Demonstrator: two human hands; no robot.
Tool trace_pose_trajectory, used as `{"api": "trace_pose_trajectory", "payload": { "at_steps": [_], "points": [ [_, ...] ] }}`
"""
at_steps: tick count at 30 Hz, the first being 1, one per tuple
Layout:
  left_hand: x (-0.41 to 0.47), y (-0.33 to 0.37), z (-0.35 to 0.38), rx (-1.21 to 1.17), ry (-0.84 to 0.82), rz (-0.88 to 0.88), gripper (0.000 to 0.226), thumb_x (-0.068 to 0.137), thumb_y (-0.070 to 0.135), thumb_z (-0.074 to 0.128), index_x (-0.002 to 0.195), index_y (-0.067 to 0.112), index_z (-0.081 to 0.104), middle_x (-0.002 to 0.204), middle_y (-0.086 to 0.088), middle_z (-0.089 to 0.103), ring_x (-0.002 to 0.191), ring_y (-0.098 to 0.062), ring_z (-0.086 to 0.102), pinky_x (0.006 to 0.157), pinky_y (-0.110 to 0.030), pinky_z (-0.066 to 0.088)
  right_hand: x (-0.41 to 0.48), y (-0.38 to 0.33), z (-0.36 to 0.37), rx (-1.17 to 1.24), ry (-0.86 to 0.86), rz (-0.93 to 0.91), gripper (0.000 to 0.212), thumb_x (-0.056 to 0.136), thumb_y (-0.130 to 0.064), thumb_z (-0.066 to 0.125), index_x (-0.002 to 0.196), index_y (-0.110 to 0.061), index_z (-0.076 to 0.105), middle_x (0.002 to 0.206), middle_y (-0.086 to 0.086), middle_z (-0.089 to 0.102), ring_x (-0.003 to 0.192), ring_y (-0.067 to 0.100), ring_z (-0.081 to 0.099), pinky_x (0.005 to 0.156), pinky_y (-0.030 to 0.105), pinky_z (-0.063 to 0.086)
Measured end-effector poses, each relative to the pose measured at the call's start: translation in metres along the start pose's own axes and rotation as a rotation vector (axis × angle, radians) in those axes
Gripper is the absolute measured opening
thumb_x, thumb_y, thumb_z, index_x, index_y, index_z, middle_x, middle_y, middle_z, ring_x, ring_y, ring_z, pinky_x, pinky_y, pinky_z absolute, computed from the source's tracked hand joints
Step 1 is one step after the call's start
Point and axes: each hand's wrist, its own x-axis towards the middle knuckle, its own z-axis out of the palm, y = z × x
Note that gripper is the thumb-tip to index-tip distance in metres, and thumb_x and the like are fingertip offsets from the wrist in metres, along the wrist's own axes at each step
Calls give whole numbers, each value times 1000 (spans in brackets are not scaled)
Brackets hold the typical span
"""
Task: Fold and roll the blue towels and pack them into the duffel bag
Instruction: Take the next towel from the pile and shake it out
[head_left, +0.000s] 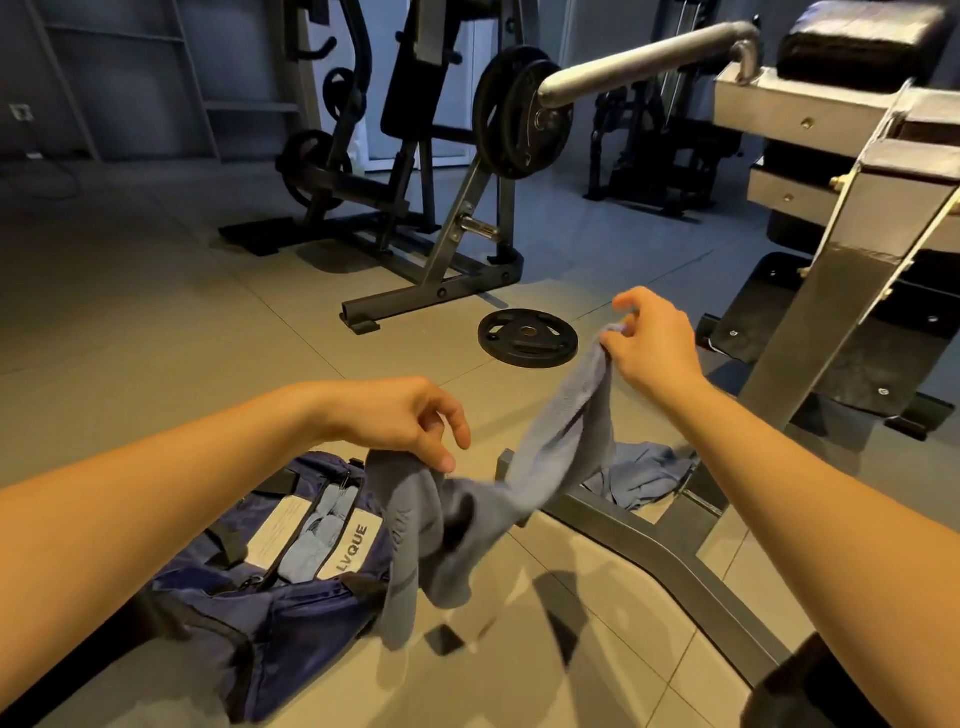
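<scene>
left hand (402, 421): pinches one end of the blue towel (498, 488), fingers curled over the cloth, held above the bag
right hand (652, 340): raised higher, grips the towel's other end between thumb and fingers
towel: stretched between both hands in the air, sagging, lower fold hanging down blurred
duffel bag (260, 597): navy, on the floor lower left, zip open, light blue cloth inside, probably rolled towels (319, 535)
second towel (641, 475): crumpled on the floor by the bench frame (649, 545)
weight plate (527, 338): flat on the floor beyond the hands
</scene>
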Motion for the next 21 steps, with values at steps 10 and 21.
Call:
{"api": "trace_pose_trajectory", "payload": {
  "at_steps": [10,21],
  "points": [
    [-10,6,-5,-121,128,72,18,91,4,70,104,15,64,92,-1,72,88,-14,69,78,-27,55,-43,-70,19,587,-467,189,4,89,-5,73,89,-9,74,93,10,74,92,25,72,69,29,60],
    [-5,18,9,59,534,243,19,88,16,75,94,29,62,93,6,69,89,-13,67,78,-42,60,-56,-77,29,782,-723,313,14,92,-5,68,102,3,73,99,16,75,88,25,74,77,37,62]
  ]
}}
